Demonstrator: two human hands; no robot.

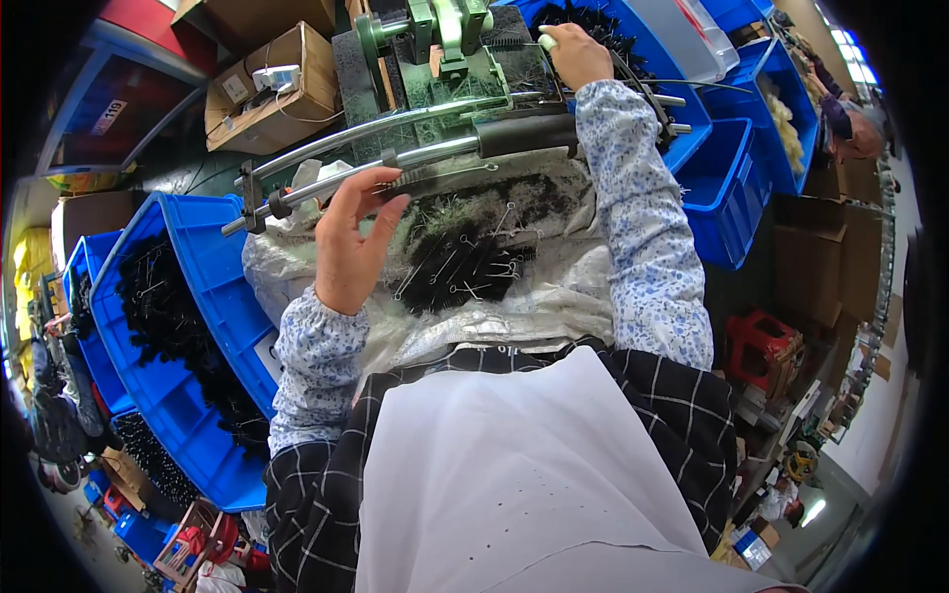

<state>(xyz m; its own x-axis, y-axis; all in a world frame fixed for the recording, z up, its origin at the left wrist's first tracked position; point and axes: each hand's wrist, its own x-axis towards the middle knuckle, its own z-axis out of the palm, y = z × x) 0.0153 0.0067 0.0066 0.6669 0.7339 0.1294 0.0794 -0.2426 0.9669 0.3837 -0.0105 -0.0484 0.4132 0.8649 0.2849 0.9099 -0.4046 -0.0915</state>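
Note:
My left hand is curled beside the metal rails, thumb and forefinger closing around a small twisted-wire brush with dark bristles and a looped wire end pointing right. My right hand reaches to the machine's right end, by a bin of black pieces; its fingers are bent, with a white cover on a fingertip. What they grip, if anything, is hidden. A greenish-lit machine stands ahead, with metal rails across its front. On the pale sheet below lie several loop-ended wires among black bristle scraps.
A blue bin holding black brushes stands at left. More blue bins are at right, near a red stool. A cardboard box sits beyond the rails at left. Another person is at far right.

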